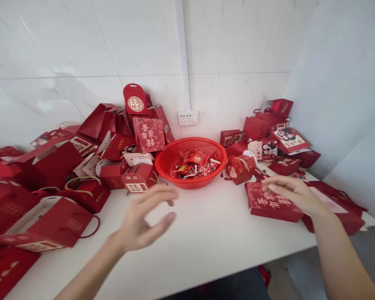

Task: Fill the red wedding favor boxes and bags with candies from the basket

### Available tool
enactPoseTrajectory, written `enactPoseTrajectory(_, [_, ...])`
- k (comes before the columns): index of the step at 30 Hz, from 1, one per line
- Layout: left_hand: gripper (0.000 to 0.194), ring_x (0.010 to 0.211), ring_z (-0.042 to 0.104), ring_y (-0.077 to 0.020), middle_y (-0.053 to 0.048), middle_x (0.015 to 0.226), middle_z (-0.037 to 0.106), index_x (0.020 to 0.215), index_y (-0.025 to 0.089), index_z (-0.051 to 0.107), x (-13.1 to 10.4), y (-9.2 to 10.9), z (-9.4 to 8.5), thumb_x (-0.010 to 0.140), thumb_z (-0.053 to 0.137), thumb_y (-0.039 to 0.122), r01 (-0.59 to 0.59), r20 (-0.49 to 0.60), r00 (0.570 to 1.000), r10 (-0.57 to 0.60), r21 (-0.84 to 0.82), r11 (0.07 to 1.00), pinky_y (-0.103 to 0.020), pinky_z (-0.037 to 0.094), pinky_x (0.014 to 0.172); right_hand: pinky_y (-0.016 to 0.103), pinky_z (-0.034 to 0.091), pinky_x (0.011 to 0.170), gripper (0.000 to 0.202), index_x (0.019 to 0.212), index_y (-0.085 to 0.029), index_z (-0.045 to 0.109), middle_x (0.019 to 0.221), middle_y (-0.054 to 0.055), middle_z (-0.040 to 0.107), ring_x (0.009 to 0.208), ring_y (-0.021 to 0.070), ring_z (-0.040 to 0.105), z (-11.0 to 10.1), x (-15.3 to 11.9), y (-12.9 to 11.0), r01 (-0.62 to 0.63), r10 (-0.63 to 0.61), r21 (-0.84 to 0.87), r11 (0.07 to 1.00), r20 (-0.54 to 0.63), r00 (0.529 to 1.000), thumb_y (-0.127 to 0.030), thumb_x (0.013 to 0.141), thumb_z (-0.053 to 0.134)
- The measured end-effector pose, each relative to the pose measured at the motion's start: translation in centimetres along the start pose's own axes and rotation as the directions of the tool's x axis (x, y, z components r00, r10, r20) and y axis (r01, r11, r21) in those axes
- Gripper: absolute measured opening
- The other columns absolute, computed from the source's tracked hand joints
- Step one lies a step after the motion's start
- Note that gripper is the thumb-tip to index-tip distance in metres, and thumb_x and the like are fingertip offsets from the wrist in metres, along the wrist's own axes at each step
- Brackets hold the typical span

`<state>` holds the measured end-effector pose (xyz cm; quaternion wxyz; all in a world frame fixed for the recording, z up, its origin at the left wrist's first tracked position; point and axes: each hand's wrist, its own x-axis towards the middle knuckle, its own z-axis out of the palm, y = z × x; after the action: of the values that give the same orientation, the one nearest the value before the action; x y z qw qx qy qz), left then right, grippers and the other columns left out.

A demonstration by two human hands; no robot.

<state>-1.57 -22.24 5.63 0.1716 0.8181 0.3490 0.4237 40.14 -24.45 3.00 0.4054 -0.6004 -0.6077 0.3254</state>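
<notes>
flat red box (pixel 275 211) on white surface (pixel 200 237), below right hand (pixel 295 192), fingers loosely apart, contact unclear. left hand (pixel 140 223) wide, empty. box likely light, stiff card, dentable; best gripped by opposite side walls.

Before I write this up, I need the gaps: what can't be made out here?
Head view, all:
Basket bottom: hidden by wrapped packets.
Lettering on the flat box: partly behind the right hand.
Lower-left red item: cut off by picture edge.
Red thing below: mostly hidden by the table.
Packets' print: too small.
</notes>
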Motion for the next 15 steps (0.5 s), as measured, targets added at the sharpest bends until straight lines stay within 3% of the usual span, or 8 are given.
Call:
enactPoseTrajectory(2, [0.019, 0.082, 0.071, -0.0257, -0.009, 0.097, 0.076, 0.098, 0.031, 0.077, 1.2, -1.1, 4.5, 0.080, 0.071, 0.032, -0.011, 0.238, 0.970, 0.050, -0.163, 0.987, -0.039, 0.060, 0.075, 0.043, 0.058, 0.088, 0.055, 0.097, -0.021, 0.077, 0.093, 0.011, 0.079, 0.090, 0.0286, 0.075, -0.9, -0.3, 0.3, -0.005, 0.006, 0.025, 1.000, -0.021, 1.000, -0.070, 0.072, 0.075])
enactPoseTrajectory(3, [0.020, 0.081, 0.070, -0.0239, -0.010, 0.100, 0.076, 0.102, 0.028, 0.077, 1.4, -1.9, 6.6, 0.083, 0.069, 0.032, -0.006, 0.304, 0.950, 0.074, -0.218, 0.976, -0.038, 0.058, 0.077, 0.042, 0.058, 0.089, 0.053, 0.097, -0.021, 0.077, 0.092, 0.011, 0.079, 0.090, 0.0279, 0.075, -1.5, -0.4, 0.5, -0.005, 0.007, 0.045, 0.999, -0.040, 0.999, -0.068, 0.073, 0.077])
enactPoseTrajectory(5, [0.020, 0.073, 0.066, -0.0197, -0.010, 0.095, 0.073, 0.101, 0.024, 0.076, 1.2, -3.3, 10.4, 0.087, 0.066, 0.033, 0.043, 0.365, 0.928, 0.075, -0.305, 0.951, -0.036, 0.056, 0.076, 0.039, 0.057, 0.090, 0.047, 0.096, -0.021, 0.077, 0.092, 0.010, 0.079, 0.090, 0.0262, 0.074, -2.8, -0.4, 0.9, -0.011, 0.020, 0.086, 0.996, -0.103, 0.995, -0.062, 0.072, 0.080])
enactPoseTrajectory(7, [0.021, 0.072, 0.063, -0.0186, -0.009, 0.088, 0.071, 0.097, 0.021, 0.075, 0.5, -4.6, 13.2, 0.086, 0.068, 0.038, 0.165, 0.420, 0.907, 0.015, -0.389, 0.906, -0.035, 0.053, 0.075, 0.037, 0.056, 0.088, 0.042, 0.092, -0.021, 0.077, 0.092, 0.009, 0.078, 0.087, 0.0246, 0.073, -4.5, -0.4, 1.2, -0.022, 0.049, 0.129, 0.991, -0.209, 0.977, -0.055, 0.069, 0.084])
enactPoseTrajectory(11, [0.035, 0.068, 0.057, -0.0183, -0.004, 0.073, 0.065, 0.090, 0.021, 0.076, -0.9, -6.6, 16.0, 0.079, 0.075, 0.054, 0.464, 0.469, 0.857, -0.214, -0.521, 0.717, -0.033, 0.048, 0.068, 0.035, 0.056, 0.083, 0.024, 0.086, -0.020, 0.073, 0.087, 0.009, 0.076, 0.077, 0.0209, 0.071, -8.3, 0.0, 1.8, -0.035, 0.150, 0.242, 0.970, -0.476, 0.867, -0.036, 0.070, 0.081])
enactPoseTrajectory(13, [0.036, 0.067, 0.056, -0.0177, -0.003, 0.072, 0.065, 0.087, 0.022, 0.076, -1.3, -7.1, 16.3, 0.076, 0.078, 0.056, 0.529, 0.485, 0.832, -0.269, -0.551, 0.645, -0.033, 0.047, 0.068, 0.035, 0.056, 0.081, 0.015, 0.085, -0.019, 0.069, 0.082, 0.008, 0.075, 0.072, 0.0181, 0.071, -10.0, 0.4, 2.3, -0.078, 0.183, 0.206, 0.976, -0.562, 0.807, -0.030, 0.076, 0.073])
enactPoseTrajectory(15, [0.033, 0.066, 0.055, -0.0169, -0.003, 0.072, 0.065, 0.085, 0.022, 0.077, -1.4, -7.3, 16.1, 0.074, 0.080, 0.054, 0.562, 0.501, 0.816, -0.289, -0.567, 0.602, -0.032, 0.047, 0.068, 0.034, 0.055, 0.077, 0.010, 0.084, -0.017, 0.065, 0.077, 0.008, 0.072, 0.068, 0.0160, 0.069, -11.3, 1.0, 3.2, -0.143, 0.175, 0.102, 0.985, -0.592, 0.787, -0.027, 0.082, 0.067])
